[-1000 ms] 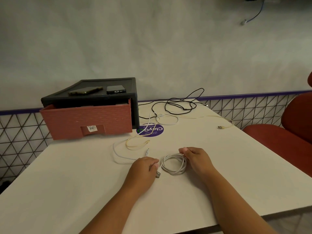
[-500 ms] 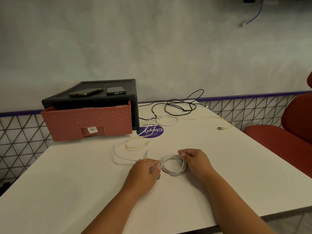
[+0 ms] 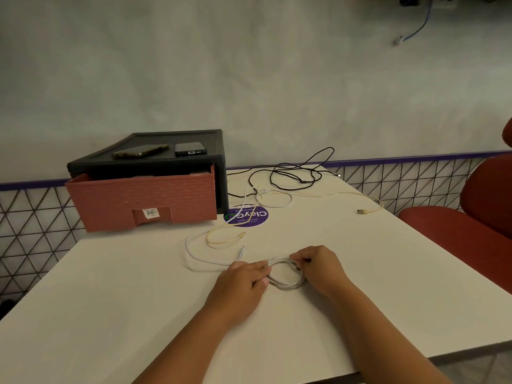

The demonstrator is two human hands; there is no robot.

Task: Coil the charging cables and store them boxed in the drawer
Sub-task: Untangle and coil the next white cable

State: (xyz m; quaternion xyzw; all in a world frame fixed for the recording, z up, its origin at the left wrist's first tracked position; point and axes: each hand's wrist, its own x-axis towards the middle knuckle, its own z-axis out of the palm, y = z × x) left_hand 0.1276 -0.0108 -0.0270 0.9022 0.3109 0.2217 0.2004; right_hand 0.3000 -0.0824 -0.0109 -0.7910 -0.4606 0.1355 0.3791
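thin white charging cable is wound into a small round coil of several loops (a bit uneven). it lies flat on the white table btwn both hands, well in front of the pink woven-look plastic drawer. left hand pinches its left edge w/ fingers bunched together. right hand pinches the far-right rim, fingers curled.
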